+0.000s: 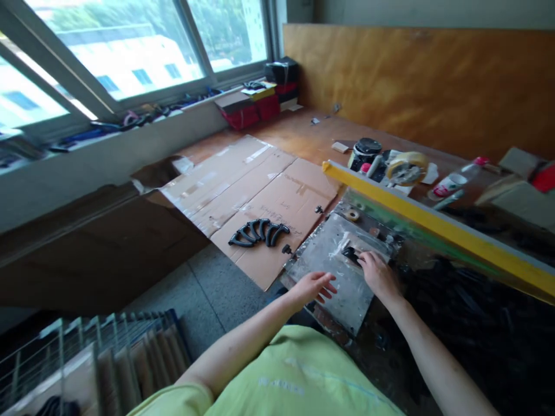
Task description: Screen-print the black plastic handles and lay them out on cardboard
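My right hand (376,273) is over a small pad on the grey metal plate (323,245), its fingers closed on a small black part (350,253). To the left of it, my left hand (315,288) hovers above the plate's near left edge, fingers apart and holding nothing. On the flattened cardboard (260,190) beyond the plate lies a row of several curved black pieces (259,232). Two small dark parts, one of them a knob-like piece (287,249), rest near the cardboard's right edge.
A yellow bar (433,225) runs diagonally along the right side. Behind it stand a black-lidded jar (366,151), a tape roll (406,169) and a bottle (455,180). Many dark pieces (468,300) are heaped at right. A wire rack (87,352) stands at lower left.
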A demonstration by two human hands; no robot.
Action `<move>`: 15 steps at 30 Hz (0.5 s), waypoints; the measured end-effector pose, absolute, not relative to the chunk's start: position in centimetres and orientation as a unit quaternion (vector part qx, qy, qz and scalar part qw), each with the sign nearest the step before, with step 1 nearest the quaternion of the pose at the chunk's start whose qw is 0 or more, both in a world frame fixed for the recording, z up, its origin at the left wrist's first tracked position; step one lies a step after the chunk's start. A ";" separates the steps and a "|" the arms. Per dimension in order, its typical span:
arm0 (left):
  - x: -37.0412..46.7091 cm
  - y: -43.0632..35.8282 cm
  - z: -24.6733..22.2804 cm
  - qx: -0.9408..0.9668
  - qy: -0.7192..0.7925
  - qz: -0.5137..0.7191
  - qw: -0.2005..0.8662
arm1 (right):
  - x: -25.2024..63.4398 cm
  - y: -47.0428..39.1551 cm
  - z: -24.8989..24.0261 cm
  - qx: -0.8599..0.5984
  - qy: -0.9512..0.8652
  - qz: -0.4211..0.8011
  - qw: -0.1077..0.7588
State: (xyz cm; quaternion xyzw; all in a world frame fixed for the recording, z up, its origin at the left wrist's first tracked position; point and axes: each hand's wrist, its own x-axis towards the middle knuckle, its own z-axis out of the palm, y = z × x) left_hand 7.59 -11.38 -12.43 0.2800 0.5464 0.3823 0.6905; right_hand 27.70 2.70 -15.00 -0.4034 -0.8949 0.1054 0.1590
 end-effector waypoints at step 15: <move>0.8 -12.1 -13.5 0.206 0.545 0.524 0.621 | 15.0 -2.8 -13.2 -0.414 -0.816 0.360 0.184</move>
